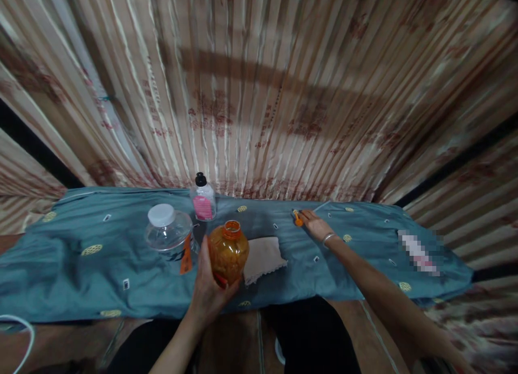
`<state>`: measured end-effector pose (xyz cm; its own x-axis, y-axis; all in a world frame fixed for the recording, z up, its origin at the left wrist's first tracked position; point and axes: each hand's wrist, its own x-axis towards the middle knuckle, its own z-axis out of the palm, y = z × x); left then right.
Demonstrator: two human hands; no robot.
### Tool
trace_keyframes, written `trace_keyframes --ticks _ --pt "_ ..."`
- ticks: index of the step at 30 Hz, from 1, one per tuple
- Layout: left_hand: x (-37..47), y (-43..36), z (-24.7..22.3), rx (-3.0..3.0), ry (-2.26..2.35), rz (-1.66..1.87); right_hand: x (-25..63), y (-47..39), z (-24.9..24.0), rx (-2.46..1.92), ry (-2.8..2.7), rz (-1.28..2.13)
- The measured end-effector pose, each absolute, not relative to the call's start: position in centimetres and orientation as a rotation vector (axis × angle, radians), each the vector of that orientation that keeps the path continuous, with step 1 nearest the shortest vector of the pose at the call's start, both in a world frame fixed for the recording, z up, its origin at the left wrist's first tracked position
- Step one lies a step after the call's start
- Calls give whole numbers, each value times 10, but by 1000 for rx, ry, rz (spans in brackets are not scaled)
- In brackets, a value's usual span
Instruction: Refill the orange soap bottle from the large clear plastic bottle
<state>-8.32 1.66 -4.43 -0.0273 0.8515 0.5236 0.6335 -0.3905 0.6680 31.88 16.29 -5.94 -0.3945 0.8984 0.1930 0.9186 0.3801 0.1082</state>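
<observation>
Over teal cloth (pixel 89 277), left hand (pixel 208 290) grips amber jar (pixel 230 252); right hand (pixel 318 226) pinches orange top (pixel 298 219); pink label (pixel 203 207) illegible.

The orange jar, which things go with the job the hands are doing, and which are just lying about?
Part of the job:
orange jar, in the left hand
small orange piece, at the right hand's fingertips

Just lying about, it seems:
white-lidded clear jar
black-capped bottle
pale cloth, though I can't be sure

Open jar (pixel 229 252) — lidded jar (pixel 169 231) to left | cloth (pixel 265 258) to right | bottle (pixel 204 201) behind
</observation>
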Motion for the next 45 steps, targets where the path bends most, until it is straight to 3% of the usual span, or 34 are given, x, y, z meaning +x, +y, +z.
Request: trace_keyframes --ticks 8,19,31,45 --pt "-79 18 -47 1880 1610 1424 331 147 -75 -1669 -2491 -334" --pt "-73 62 -47 1821 1638 1510 301 121 -56 -1595 -2430 -354" --pt "-73 60 -59 1808 1621 1510 173 79 -1 -1103 -2241 -110" --pt "-80 33 -65 1861 1546 1576 114 43 50 -1000 -2075 -16"
